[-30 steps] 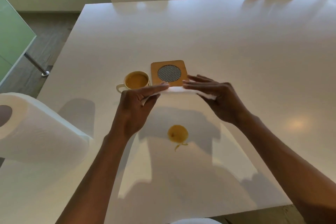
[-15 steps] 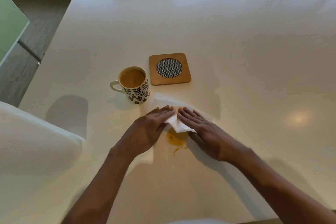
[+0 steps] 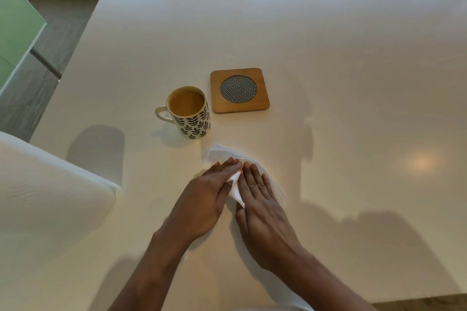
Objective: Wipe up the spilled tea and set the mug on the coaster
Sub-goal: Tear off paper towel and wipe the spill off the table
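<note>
Table [image 3: 328, 33]: white, glossy; roll [image 3: 45, 197]: paper towel, at the near left edge; left hand [image 3: 202, 199] and right hand [image 3: 262, 212]: side by side, palms down, fingers flat and nearly together, pressing a towel [image 3: 233, 185] onto the table, nothing pinched; spill hidden beneath; coaster [image 3: 239, 90]: wooden, bare, beyond the hands; mug [image 3: 188, 111]: leaf-patterned, upright, holding tea, on the table just left of the coaster, handle pointing left.

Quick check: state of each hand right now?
Left hand: open, flat on the paper towel.
Right hand: open, flat on it too.
</note>
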